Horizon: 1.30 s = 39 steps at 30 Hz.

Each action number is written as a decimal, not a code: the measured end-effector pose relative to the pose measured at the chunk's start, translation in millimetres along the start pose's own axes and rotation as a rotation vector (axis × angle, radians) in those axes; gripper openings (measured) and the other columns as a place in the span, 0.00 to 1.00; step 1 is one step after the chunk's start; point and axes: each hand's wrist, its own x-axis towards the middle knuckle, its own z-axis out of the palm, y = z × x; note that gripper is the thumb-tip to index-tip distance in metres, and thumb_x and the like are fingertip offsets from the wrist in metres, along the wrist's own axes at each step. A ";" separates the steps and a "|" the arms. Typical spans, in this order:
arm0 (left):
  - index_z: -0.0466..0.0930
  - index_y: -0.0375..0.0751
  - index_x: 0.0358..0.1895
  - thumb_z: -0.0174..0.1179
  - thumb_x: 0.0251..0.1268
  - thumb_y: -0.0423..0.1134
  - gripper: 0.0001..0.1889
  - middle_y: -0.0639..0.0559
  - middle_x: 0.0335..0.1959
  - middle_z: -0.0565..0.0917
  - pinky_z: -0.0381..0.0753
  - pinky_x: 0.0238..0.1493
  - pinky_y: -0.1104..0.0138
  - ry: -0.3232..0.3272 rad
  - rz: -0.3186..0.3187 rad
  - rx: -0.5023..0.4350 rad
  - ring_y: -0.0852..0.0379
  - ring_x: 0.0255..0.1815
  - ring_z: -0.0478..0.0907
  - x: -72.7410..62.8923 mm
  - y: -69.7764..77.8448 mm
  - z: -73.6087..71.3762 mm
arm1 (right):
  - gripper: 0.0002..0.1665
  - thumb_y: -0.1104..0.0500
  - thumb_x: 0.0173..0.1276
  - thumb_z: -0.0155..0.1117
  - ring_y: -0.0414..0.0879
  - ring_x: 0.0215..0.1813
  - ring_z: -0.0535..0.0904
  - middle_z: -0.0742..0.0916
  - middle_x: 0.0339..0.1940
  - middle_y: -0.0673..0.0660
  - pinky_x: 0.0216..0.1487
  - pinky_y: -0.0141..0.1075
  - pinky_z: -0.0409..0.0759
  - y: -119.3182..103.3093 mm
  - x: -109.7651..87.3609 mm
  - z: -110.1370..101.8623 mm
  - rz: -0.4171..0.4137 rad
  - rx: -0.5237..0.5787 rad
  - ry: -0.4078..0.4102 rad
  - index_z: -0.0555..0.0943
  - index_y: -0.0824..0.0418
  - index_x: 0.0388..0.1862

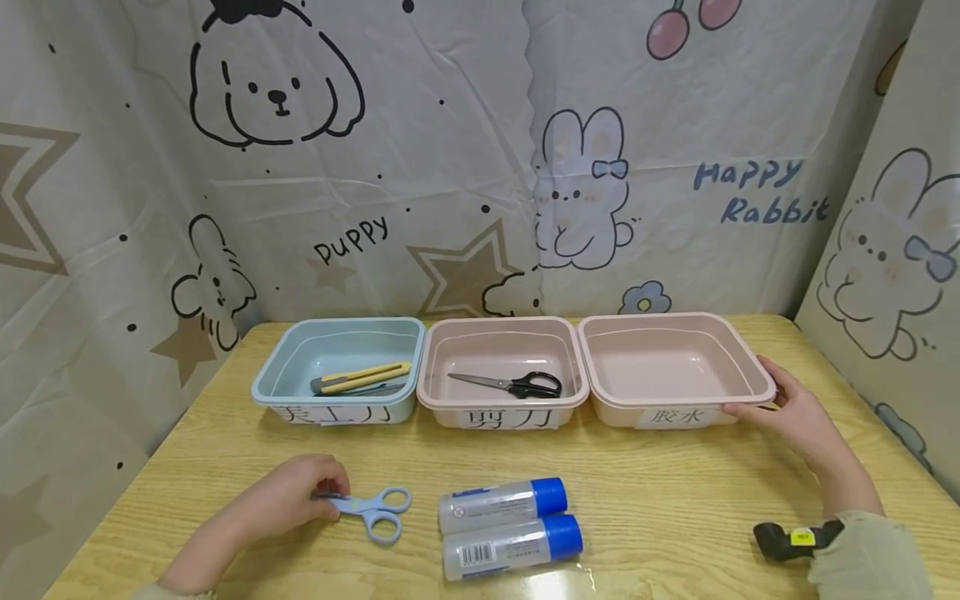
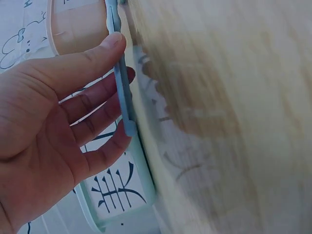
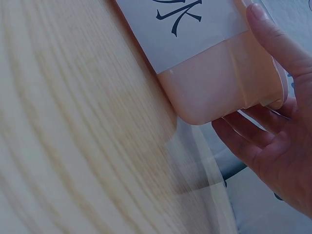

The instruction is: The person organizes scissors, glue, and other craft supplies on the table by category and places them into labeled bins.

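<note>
My left hand (image 1: 296, 492) pinches a pair of light blue scissors (image 1: 367, 505) by the blade end, just over the table; the two finger loops point right. In the left wrist view the scissors (image 2: 123, 90) are seen edge-on between thumb and fingers. At the far right, my right hand (image 1: 798, 421) holds the front right corner of the right pink bin (image 1: 675, 400). The right wrist view shows the thumb at the bin's rim and the fingers against its side (image 3: 209, 92). Two clear glue bottles with blue caps (image 1: 506, 546) lie side by side in front.
A blue bin (image 1: 337, 329) holds a yellow utility knife (image 1: 363, 377) and a greyish item partly hidden. Black-handled scissors (image 1: 517, 384) lie in the middle pink bin (image 1: 502, 327). A black strap piece (image 1: 783, 542) is by the right sleeve. A printed cloth (image 1: 450, 167) hangs behind.
</note>
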 end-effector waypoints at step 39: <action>0.81 0.47 0.41 0.61 0.56 0.38 0.09 0.62 0.34 0.77 0.75 0.35 0.70 0.232 0.150 0.109 0.68 0.33 0.72 46.0 43.3 -4.9 | 0.57 0.50 0.59 0.65 0.67 0.67 0.53 0.53 0.71 0.70 0.39 0.10 0.61 -3.5 -4.0 -0.8 -0.040 0.034 -0.001 0.38 0.60 0.73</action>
